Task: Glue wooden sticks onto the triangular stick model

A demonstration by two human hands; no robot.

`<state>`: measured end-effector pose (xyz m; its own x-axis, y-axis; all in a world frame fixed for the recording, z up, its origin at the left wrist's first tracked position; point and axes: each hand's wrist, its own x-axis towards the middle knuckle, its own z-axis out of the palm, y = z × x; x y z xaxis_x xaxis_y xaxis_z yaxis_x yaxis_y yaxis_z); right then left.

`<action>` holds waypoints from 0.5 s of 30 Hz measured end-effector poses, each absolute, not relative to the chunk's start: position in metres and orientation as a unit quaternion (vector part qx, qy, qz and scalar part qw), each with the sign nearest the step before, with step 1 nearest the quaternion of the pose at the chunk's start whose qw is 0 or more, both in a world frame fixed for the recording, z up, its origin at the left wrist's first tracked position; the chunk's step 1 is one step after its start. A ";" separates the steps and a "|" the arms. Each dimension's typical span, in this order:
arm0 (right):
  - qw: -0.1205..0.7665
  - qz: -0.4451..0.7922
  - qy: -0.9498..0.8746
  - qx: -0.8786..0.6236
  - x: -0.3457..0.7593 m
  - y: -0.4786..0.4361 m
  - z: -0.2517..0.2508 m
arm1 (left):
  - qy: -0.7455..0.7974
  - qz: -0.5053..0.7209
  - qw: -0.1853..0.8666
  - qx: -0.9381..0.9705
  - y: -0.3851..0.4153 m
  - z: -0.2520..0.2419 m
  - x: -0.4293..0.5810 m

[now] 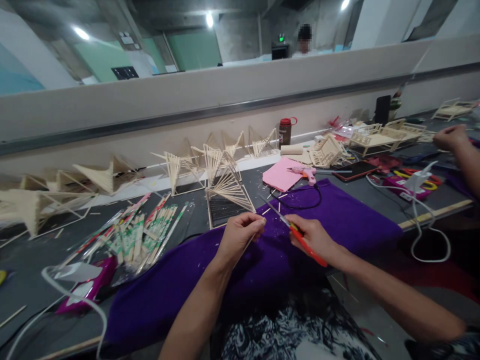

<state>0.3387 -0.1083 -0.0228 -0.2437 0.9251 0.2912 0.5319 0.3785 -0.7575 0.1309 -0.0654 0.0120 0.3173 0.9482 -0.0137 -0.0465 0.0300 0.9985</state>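
My left hand (240, 235) is closed in a pinch on a thin wooden stick (246, 245), which runs back along the palm toward the wrist. In my right hand (313, 237) is a pair of scissors (308, 246) with orange handles, the blades pointing up and left, apart from the stick. Both hands are over a purple cloth (339, 212) at the table's front edge. Just beyond the left hand stands a model of fanned wooden sticks (230, 190) on a square frame. A pink glue gun (307, 174) lies beyond the scissors, partly on pink paper (277, 175).
Plastic-wrapped chopsticks (140, 235) and a magenta power strip (92, 285) with a white cable are on the left. More stick models (172, 167) line the wall. A bottle (285, 134) stands behind; another power strip (407, 186) and a co-worker's hand (452, 137) are right.
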 end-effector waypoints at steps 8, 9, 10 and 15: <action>0.292 0.100 -0.773 -0.555 0.383 -0.116 -0.026 | 0.415 0.436 0.632 0.489 -0.063 0.013 0.127; 0.261 0.065 -0.790 -0.551 0.389 -0.117 -0.025 | 0.410 0.442 0.635 0.482 -0.062 0.015 0.125; 0.230 0.034 -0.806 -0.544 0.394 -0.118 -0.022 | 0.402 0.450 0.639 0.476 -0.062 0.017 0.124; 0.105 -0.009 -0.866 -0.489 0.411 -0.106 -0.007 | 0.312 0.503 0.646 0.482 -0.067 0.038 0.119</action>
<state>0.4111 -0.1060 -0.0072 -0.4990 0.8456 0.1898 0.8492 0.5208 -0.0876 0.1189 -0.0670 0.0383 0.2990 0.9506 0.0829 -0.3496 0.0283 0.9365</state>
